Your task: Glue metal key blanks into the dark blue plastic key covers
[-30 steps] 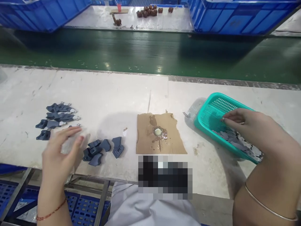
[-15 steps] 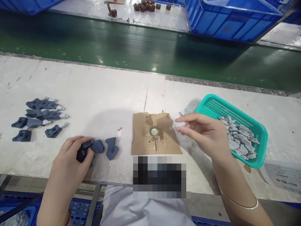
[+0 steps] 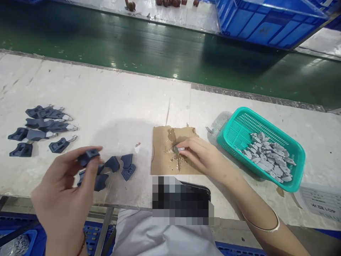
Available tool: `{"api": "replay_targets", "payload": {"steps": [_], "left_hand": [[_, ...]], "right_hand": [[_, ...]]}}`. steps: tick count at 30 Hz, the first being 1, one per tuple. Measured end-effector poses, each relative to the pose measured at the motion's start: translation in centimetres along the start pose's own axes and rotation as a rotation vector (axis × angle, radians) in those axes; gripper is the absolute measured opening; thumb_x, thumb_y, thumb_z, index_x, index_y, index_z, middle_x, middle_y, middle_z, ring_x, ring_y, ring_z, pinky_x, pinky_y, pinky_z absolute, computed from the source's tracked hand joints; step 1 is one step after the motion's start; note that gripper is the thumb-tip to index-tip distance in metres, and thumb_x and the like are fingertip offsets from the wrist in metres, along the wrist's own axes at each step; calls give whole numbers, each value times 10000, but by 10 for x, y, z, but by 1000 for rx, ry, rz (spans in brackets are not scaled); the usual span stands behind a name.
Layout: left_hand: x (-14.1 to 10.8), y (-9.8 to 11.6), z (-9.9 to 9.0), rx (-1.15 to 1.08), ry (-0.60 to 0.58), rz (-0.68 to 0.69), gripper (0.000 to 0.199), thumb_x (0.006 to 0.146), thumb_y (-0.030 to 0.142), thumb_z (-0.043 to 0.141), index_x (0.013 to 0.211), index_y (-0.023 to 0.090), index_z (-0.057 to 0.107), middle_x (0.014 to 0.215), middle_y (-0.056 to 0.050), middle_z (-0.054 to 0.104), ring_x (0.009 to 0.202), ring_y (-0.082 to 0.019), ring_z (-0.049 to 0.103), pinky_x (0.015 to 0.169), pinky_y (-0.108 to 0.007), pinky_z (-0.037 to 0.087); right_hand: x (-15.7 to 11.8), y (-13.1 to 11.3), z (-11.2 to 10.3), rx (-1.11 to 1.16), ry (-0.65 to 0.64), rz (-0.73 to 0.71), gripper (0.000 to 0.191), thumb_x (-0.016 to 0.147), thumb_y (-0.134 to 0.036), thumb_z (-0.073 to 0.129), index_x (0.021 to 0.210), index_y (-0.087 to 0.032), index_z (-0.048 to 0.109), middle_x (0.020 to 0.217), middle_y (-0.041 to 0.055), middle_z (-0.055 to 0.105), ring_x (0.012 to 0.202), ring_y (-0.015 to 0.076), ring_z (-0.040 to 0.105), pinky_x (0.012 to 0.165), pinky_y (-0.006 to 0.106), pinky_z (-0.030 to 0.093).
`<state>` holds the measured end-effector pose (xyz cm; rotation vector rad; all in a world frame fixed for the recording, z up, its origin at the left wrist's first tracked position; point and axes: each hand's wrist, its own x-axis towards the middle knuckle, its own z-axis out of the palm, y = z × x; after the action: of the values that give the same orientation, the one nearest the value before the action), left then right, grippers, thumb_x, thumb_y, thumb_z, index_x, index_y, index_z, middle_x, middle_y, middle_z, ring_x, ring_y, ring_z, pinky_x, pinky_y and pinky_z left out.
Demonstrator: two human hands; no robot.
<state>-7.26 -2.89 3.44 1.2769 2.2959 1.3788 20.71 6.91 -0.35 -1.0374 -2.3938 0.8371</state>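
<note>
My left hand (image 3: 66, 181) pinches a dark blue-grey plastic part (image 3: 89, 156) between thumb and fingers, lifted above the table. Loose parts of the same colour, such as this curved piece (image 3: 128, 166), lie beside and below it. My right hand (image 3: 198, 153) holds a small light grey plastic piece (image 3: 181, 149) at the bottle cap (image 3: 175, 148), which my fingertips partly cover; whether the piece touches the cap I cannot tell. Under the cap is a brown cardboard square (image 3: 161, 160) with wet, shiny stains.
A green basket (image 3: 299, 167) of light grey pieces (image 3: 271, 156) stands at right. Several blue-grey parts with pale tips (image 3: 48, 124) lie at far left. A black phone (image 3: 197, 190), partly pixelated, is at the front edge. Behind runs a green conveyor belt (image 3: 149, 46) with a blue crate (image 3: 266, 25) beyond.
My right hand has moved left with the light grey piece, from beside the cardboard to the cap. My left hand has lifted a blue-grey part off the pile.
</note>
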Motion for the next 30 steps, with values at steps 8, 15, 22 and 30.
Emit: {"api": "replay_targets", "payload": {"steps": [8, 15, 22, 30], "left_hand": [[-37, 14, 43, -595, -597, -239, 117, 909, 280, 737, 1003, 242, 794, 980, -57, 816, 755, -170, 778, 761, -253, 670], [-49, 9, 69, -799, -733, -359, 89, 930, 235, 721, 1013, 208, 738, 1054, -79, 805, 961, -157, 770, 844, -211, 652], [-52, 8, 73, -879, -753, -402, 68, 951, 252, 712, 1014, 231, 726, 1105, -40, 800, 959, -118, 750, 905, -215, 630], [-53, 2, 70, -791, -825, -319, 168, 1009, 354, 638, 1069, 233, 737, 935, -1, 746, 784, -82, 660, 765, -166, 544]], "right_hand": [[0, -3, -9, 81, 11, 92, 129, 1045, -268, 551, 1057, -227, 673, 1054, 86, 782, 965, 229, 742, 867, 351, 568], [-2, 3, -13, 118, 16, 161, 124, 1044, -275, 565, 1051, -210, 670, 1066, 74, 775, 938, 209, 727, 842, 322, 533], [-3, 7, -11, 116, 31, 144, 117, 1045, -244, 565, 1053, -191, 670, 1059, 68, 768, 903, 185, 707, 819, 303, 519], [-6, -5, -10, 426, 131, 240, 88, 991, -273, 668, 1027, -207, 715, 992, 39, 783, 868, 171, 725, 758, 281, 553]]}}
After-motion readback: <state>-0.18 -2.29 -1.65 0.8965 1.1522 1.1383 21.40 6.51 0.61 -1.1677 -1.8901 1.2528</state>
